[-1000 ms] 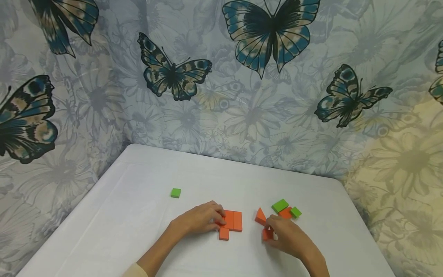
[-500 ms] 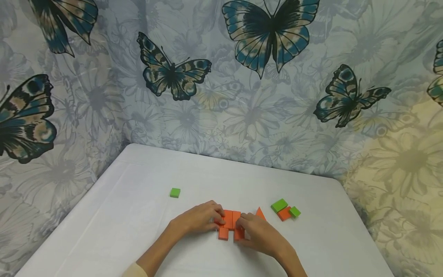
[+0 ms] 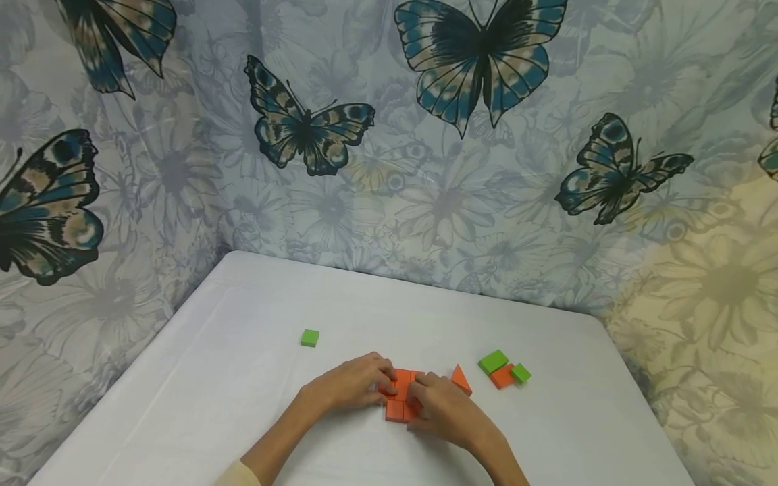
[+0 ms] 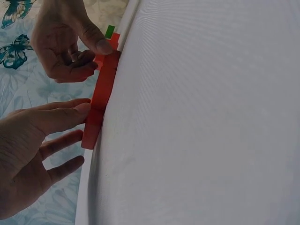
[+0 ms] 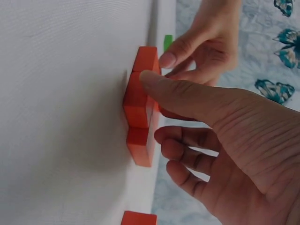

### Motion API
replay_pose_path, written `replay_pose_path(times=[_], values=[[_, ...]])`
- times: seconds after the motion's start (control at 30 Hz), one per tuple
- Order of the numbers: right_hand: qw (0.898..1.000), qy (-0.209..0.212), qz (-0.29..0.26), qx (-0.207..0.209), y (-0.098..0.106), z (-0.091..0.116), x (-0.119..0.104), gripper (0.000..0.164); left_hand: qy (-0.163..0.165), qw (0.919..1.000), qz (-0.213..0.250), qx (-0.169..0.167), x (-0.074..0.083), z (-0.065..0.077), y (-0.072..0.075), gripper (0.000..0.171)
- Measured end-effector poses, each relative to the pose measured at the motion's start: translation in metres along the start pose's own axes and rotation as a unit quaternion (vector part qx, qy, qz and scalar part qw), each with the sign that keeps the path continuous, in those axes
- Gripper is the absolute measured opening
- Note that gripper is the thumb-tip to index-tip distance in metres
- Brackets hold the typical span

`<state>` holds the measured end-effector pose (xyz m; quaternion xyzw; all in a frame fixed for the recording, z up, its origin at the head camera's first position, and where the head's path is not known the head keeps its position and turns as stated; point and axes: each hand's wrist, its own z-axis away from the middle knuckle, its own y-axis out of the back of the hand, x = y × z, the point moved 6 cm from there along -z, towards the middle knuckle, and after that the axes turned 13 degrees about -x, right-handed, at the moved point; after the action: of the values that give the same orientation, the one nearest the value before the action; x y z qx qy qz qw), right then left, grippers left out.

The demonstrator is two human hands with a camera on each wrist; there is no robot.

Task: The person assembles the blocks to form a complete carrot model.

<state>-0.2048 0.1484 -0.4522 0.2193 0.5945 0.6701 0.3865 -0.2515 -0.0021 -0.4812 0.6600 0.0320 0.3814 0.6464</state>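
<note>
On the white table, several flat orange blocks (image 3: 402, 383) lie edge to edge between the two hands. My left hand (image 3: 355, 385) holds the left end of this group, fingertips on a leftmost block and thumb at its near side. A small orange square block (image 3: 394, 410) sits at the group's near edge. Beside it, my right hand (image 3: 446, 408) pinches another orange block (image 5: 136, 101) between thumb and fingers, against the group. That hand partly covers the group's right side in the head view. Just beyond the right hand lies an orange triangular block (image 3: 460, 379).
Back right, a green rectangular block (image 3: 493, 362), an orange block (image 3: 502, 376) and a small green block (image 3: 521, 373) lie together. A lone green square block (image 3: 310, 338) is further back on the left. Butterfly-patterned cloth (image 3: 450, 202) hangs behind the table (image 3: 243, 324).
My right hand has carried an orange block leftward from near the triangular block and set it against the small square one, closing the gap between them. The left hand has stayed in place.
</note>
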Motion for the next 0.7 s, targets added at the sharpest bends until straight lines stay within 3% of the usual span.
replay_pose_path(times=[0.43, 0.7], values=[[1.0, -0.007, -0.016, 0.015, 0.001, 0.004, 0.006, 0.032, 0.001, 1.0, -0.005, -0.003, 0.001, -0.001, 0.0, 0.019], [0.996, -0.08, -0.041, 0.017, 0.015, 0.024, 0.033, 0.029, 0.0, 1.0, -0.009, -0.002, 0.004, -0.001, 0.002, 0.018]])
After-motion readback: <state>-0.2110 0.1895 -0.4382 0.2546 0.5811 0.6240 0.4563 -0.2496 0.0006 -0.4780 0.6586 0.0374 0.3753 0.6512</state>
